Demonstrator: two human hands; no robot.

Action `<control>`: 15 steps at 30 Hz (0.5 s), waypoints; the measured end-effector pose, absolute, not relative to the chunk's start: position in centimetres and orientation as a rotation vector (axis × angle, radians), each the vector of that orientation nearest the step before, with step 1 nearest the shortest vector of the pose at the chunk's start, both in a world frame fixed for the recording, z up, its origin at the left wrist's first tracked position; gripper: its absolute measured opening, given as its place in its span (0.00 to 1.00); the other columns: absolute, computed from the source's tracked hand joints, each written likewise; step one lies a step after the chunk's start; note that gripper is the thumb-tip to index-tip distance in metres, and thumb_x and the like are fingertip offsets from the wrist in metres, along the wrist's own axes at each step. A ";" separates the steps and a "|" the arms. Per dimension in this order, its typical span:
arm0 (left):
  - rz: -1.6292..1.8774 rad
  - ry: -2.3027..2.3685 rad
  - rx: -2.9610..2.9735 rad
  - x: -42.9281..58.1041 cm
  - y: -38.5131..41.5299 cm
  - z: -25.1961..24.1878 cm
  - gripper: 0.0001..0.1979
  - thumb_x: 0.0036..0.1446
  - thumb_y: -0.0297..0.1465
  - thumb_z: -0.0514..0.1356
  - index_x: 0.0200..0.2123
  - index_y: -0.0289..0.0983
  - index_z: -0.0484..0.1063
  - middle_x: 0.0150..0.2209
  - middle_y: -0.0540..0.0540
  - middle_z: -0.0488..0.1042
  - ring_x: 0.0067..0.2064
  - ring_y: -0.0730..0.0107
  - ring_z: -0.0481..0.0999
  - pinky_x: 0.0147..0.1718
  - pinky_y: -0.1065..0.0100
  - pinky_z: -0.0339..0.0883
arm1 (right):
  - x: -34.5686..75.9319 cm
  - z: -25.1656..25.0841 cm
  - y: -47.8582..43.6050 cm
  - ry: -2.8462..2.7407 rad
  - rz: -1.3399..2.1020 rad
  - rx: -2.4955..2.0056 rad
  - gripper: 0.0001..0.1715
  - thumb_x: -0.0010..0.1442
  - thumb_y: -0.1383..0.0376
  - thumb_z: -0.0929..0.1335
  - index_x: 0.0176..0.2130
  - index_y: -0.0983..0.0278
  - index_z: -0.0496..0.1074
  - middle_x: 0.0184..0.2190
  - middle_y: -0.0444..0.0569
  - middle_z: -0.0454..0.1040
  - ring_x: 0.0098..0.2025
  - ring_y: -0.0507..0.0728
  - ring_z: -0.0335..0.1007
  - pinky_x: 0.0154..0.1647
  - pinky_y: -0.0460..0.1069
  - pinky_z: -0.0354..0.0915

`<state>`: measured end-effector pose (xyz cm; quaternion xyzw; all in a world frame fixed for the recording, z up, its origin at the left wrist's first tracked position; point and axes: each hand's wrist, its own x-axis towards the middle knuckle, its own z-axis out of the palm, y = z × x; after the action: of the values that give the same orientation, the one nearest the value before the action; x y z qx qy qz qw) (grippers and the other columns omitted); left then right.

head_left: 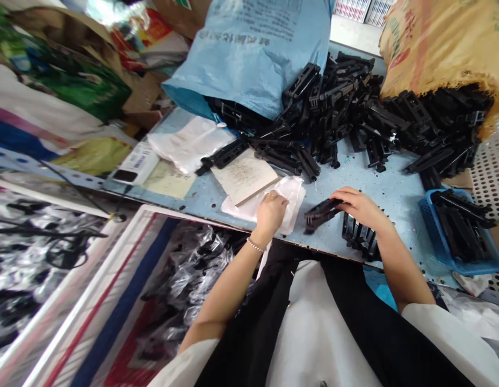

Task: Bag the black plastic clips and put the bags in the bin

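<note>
"One question: who's holding what?"

"Left hand is pinched closed on a translucent plastic bag; right hand is half-curled, gripping one end of a black plastic part, tilted over the blue tabletop near that bag."

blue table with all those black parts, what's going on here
A person is handling black parts at the blue table. The right hand holds one black part by its end, tilted, while the left hand pinches a white plastic bag. A short row of parts lies by the right wrist. Many more are heaped by the blue sack and yellow sack, and some sit in a blue basket.
</note>
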<state>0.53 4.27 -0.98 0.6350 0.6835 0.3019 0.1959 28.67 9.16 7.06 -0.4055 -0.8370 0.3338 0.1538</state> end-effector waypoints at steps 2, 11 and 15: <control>0.894 1.860 1.575 -0.7 4.9 -1.1 0.09 0.56 0.33 0.64 0.25 0.37 0.74 0.29 0.44 0.74 0.35 0.60 0.75 0.37 0.62 0.68 | 27.0 5.8 8.6 -2.036 1.199 -1.199 0.16 0.61 0.61 0.70 0.49 0.59 0.78 0.47 0.49 0.78 0.51 0.61 0.73 0.58 0.57 0.67; 0.989 1.710 1.474 -3.1 4.7 -1.0 0.06 0.53 0.27 0.58 0.33 0.36 0.76 0.32 0.45 0.79 0.36 0.64 0.78 0.39 0.64 0.73 | 14.5 1.0 7.5 -0.658 2.019 -0.810 0.18 0.47 0.53 0.79 0.34 0.59 0.75 0.34 0.44 0.80 0.43 0.59 0.79 0.46 0.55 0.75; 0.872 1.733 1.945 -4.2 3.7 0.0 0.20 0.57 0.20 0.49 0.43 0.35 0.79 0.49 0.37 0.79 0.53 0.56 0.77 0.57 0.53 0.70 | 15.6 0.5 6.7 -0.685 1.967 -0.960 0.17 0.48 0.54 0.79 0.33 0.60 0.76 0.30 0.44 0.79 0.38 0.57 0.78 0.39 0.50 0.75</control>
<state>-4.19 3.67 -0.01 0.6943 0.6187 0.3112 0.1958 15.56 6.66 0.46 -0.3814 -0.2721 0.7818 0.4115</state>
